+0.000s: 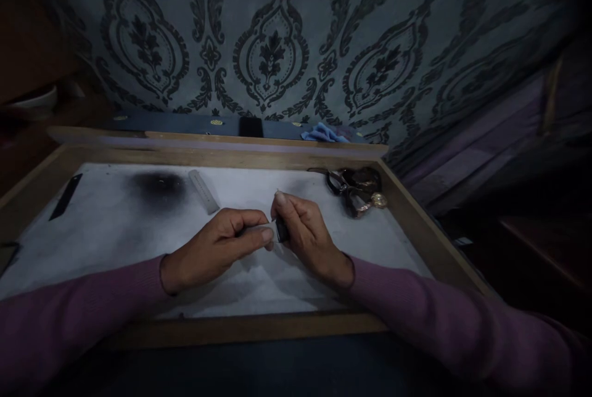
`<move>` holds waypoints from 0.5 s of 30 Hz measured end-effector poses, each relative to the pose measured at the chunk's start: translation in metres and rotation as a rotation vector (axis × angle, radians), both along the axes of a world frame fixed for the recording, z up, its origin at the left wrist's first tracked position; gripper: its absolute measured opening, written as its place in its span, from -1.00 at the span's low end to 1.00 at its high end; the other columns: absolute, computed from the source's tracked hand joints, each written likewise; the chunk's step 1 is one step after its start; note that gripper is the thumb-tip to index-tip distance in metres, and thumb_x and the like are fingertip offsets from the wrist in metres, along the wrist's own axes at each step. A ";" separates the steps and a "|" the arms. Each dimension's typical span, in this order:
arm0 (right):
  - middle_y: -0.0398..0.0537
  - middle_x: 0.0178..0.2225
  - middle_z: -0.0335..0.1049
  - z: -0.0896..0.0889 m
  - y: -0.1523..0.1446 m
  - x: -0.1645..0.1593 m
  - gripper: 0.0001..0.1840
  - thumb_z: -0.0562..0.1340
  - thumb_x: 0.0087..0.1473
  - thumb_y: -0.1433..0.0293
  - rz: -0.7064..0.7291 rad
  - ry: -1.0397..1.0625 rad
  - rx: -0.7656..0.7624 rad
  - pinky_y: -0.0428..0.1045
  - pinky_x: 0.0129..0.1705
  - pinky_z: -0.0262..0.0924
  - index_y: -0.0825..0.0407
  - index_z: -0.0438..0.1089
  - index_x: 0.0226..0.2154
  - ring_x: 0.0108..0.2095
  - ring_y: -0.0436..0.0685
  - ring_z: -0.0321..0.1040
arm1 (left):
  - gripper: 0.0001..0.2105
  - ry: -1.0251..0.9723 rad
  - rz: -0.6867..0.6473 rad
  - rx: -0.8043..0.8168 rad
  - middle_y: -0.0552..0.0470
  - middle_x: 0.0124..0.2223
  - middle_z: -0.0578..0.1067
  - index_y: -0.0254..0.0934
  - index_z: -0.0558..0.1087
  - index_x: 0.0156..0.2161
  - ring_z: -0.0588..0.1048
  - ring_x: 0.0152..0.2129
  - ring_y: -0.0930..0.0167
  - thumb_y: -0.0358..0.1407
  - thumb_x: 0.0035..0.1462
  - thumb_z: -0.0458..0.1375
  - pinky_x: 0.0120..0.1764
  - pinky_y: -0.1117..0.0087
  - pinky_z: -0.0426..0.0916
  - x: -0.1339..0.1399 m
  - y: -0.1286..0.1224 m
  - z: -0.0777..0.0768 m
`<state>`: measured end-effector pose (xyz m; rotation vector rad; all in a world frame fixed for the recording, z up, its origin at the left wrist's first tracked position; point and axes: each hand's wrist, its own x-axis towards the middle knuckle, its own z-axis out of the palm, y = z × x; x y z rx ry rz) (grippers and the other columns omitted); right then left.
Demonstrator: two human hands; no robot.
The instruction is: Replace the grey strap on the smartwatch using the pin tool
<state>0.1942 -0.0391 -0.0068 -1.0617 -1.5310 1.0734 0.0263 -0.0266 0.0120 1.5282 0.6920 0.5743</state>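
Both hands meet over the middle of a white-bottomed wooden tray [250, 329]. My left hand [213, 246] is closed, pinching a small light-grey piece [274, 232] between thumb and fingers. Its right end is black [281, 230], and there my right hand [312, 237] grips it with curled fingers. The right thumb points up, pressed against the index finger; a tiny pale tip shows above it, too small to name. Most of the held piece is hidden by the fingers, so its kind is unclear.
A pale ruler-like strip [203, 192] lies beyond my left hand, beside a dark powdery smudge [160, 187]. Far left is a flat black strip [65, 197]. Glossy dark-brown items [358, 190] crowd the far right corner. Behind the rim sit a black rectangle [251, 127] and blue cloth [324, 132].
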 end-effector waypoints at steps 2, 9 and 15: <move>-0.29 -0.70 0.02 0.002 -0.002 -0.001 -0.46 0.04 0.26 -0.01 -0.009 0.004 0.000 -0.11 -0.62 -0.07 -0.01 0.13 -0.59 -0.68 -0.08 -0.06 | -0.75 0.004 0.013 -0.007 0.24 -0.62 0.06 -0.30 0.39 -0.44 0.04 -0.65 0.55 -0.19 0.21 0.08 -0.57 0.51 0.01 0.001 -0.002 0.002; -0.25 -0.66 0.01 0.000 -0.005 -0.005 -0.48 0.03 0.30 0.07 -0.147 -0.052 0.085 -0.09 -0.59 -0.05 -0.02 0.12 -0.60 -0.64 -0.05 -0.05 | -0.70 0.017 0.062 -0.054 0.23 -0.61 0.08 -0.30 0.34 -0.49 0.04 -0.67 0.57 -0.14 0.19 0.13 -0.60 0.52 0.00 0.006 -0.007 0.005; -0.24 -0.68 0.04 -0.004 -0.001 -0.003 -0.48 0.02 0.31 0.08 -0.142 -0.058 0.043 -0.09 -0.60 -0.04 -0.03 0.12 -0.60 -0.64 -0.05 -0.03 | -0.68 -0.005 0.054 -0.064 0.23 -0.60 0.10 -0.31 0.33 -0.49 0.04 -0.66 0.58 -0.14 0.20 0.15 -0.60 0.52 0.01 0.009 -0.001 -0.002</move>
